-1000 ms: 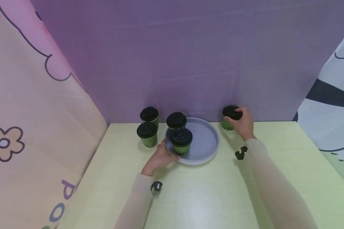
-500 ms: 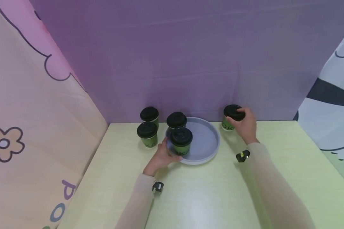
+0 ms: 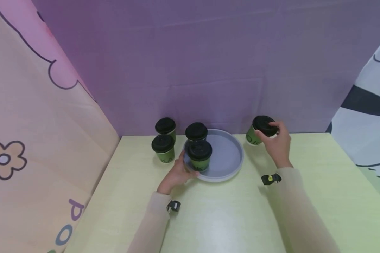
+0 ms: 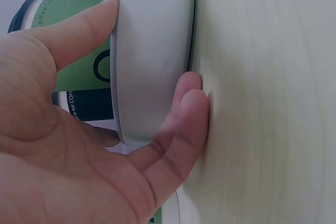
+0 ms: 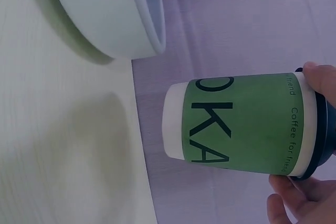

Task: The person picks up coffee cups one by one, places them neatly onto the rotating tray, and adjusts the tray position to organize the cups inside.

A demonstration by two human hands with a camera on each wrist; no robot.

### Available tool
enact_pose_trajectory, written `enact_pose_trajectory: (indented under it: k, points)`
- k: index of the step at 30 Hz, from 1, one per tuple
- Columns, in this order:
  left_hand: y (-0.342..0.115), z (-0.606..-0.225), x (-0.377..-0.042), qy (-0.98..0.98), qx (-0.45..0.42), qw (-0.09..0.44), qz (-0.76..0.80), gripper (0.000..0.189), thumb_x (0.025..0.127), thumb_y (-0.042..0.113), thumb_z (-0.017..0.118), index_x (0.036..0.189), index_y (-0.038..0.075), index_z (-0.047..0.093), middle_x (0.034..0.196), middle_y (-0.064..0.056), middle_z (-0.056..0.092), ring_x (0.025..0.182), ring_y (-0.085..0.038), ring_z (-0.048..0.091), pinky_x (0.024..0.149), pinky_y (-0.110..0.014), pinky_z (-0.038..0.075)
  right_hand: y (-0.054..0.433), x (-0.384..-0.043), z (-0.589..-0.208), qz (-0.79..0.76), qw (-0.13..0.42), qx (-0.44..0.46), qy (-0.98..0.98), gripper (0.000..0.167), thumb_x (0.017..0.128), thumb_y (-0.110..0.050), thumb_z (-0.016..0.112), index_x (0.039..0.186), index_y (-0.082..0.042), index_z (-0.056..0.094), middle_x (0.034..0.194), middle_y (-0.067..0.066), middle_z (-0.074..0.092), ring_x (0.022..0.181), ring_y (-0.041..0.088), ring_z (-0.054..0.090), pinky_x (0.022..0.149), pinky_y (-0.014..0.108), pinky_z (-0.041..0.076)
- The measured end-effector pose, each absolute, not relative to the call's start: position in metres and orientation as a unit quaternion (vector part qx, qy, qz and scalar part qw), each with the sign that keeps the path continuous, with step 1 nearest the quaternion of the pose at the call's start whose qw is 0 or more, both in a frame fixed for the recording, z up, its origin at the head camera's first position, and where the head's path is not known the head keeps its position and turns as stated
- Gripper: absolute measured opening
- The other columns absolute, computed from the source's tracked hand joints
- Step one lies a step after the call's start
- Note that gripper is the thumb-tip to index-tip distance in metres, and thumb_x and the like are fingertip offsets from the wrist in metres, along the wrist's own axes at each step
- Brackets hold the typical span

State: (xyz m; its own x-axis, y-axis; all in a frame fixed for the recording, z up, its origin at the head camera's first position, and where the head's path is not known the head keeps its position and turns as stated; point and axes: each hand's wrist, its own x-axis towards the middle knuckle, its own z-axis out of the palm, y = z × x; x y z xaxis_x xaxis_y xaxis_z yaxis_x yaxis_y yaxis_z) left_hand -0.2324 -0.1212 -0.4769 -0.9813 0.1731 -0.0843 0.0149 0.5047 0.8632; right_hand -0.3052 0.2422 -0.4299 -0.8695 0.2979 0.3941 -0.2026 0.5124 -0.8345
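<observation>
- The right hand [image 3: 277, 144] is clamped on a lidded cup [image 3: 259, 130], thumb and fingers pinching it around the black lid.
- That cup is at 2 o'clock from the round grey tray [image 3: 226, 154], just beyond the rim; it tilts, lid toward 2 o'clock and base toward 8.
- In the right wrist view its base appears off the tabletop [image 3: 221, 214]; the green sleeve reads "OKA", with "Coffee for friend" near the lid.
- The left hand [image 3: 177, 174] grips the tray at 8 o'clock, thumb on the rim and curled fingers at its lower edge.
- Two upright cups are on the tray: the front cup [image 3: 200, 154] around 8 to 9 o'clock, and the rear cup [image 3: 196, 133] at 10, partly hidden.
- Left of the tray, on the tabletop, stand the near cup [image 3: 163, 149] at 9 o'clock and the far cup [image 3: 165, 127] at 10.
- A purple cloth [image 3: 193, 70] hangs at 12 o'clock behind everything.
</observation>
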Motion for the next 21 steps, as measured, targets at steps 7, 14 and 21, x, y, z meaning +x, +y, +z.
enact_pose_trajectory:
  k: [7,14,21]
  points:
    - [-0.124,-0.477,-0.235,0.855,0.063,0.083,0.508,0.112,0.087,0.023,0.081,0.165,0.008,0.002,0.166,-0.03,0.018,0.155,-0.044,0.021,0.125,-0.06,0.02,0.242,-0.293,-0.428,0.508,0.252,-0.044,-0.822,0.062,0.085,-0.029,0.084,0.132,-0.001,0.055,0.143,0.016,0.057,0.134,0.031,0.05,0.112,0.049,0.038]
    - [-0.126,-0.473,-0.233,0.851,0.061,0.096,0.513,0.108,0.09,0.019,0.077,0.164,0.005,-0.001,0.167,-0.031,0.013,0.14,-0.045,0.045,0.112,-0.056,0.044,0.24,-0.287,-0.424,0.513,0.256,-0.039,-0.818,0.062,0.085,-0.028,0.085,0.131,0.0,0.054,0.145,0.015,0.056,0.136,0.031,0.05,0.113,0.051,0.039]
    - [-0.127,-0.476,-0.235,0.838,0.059,0.12,0.529,0.107,0.093,0.018,0.073,0.164,0.005,-0.007,0.167,-0.034,0.008,0.081,-0.024,0.066,0.07,-0.037,0.059,0.238,-0.28,-0.416,0.522,0.26,-0.031,-0.812,0.064,0.084,-0.028,0.085,0.131,0.0,0.053,0.145,0.014,0.056,0.135,0.03,0.051,0.113,0.048,0.04]
